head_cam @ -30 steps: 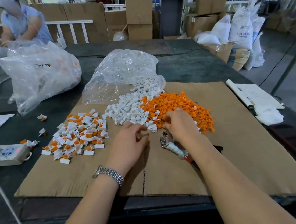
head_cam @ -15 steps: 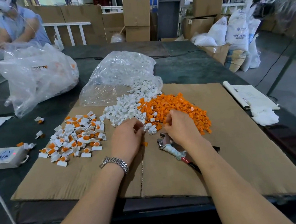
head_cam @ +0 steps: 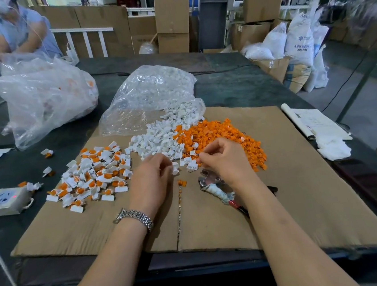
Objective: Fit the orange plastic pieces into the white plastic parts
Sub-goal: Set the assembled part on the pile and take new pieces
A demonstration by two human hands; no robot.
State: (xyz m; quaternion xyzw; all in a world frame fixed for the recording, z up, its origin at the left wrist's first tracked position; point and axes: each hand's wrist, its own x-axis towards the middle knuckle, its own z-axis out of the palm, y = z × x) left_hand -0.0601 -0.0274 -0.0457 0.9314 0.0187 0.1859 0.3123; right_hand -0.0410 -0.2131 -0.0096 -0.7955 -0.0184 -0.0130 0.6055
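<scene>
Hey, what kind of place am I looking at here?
Probably a small factory or warehouse assembly bench: stacked cartons, resin sacks on the floor, and loose heaps of orange pieces and white parts on cardboard.

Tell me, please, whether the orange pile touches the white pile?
Touching. The head view shows the orange pile and white pile meeting along one edge with no cardboard between them.

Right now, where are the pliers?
The pliers lie on the cardboard, partly under the right hand, just below the orange pile.
</scene>
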